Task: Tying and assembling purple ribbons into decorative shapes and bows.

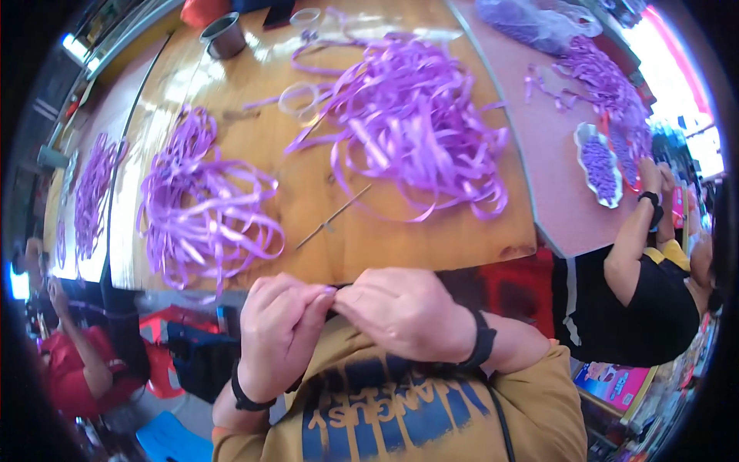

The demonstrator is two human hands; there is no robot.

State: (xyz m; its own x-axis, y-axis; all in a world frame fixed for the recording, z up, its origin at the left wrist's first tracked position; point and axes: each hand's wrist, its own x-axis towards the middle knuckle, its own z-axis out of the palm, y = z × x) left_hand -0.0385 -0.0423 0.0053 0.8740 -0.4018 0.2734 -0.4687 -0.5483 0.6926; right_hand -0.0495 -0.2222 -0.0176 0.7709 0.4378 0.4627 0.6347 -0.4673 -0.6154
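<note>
Close to my chest, just off the near edge of the wooden table [493,240], my two hands meet fingertip to fingertip. A tiny bit of purple ribbon [329,290] shows between them. My left hand [279,327] pinches it from one side, and my right hand [400,312] pinches from the other; most of what they hold is hidden by the fingers. Ahead lies a big loose heap of shiny purple ribbons [416,115]. A second, smaller bunch of purple ribbons [204,212] rests to the left. Between the heaps lies a thin stick [332,219].
At the far side stand a metal cup [223,37] and clear round rings [299,100]. On the right, a person in black [643,292] works beside a white dish of purple beads [599,165] and more ribbons [604,77]. A person in red [92,366] sits left.
</note>
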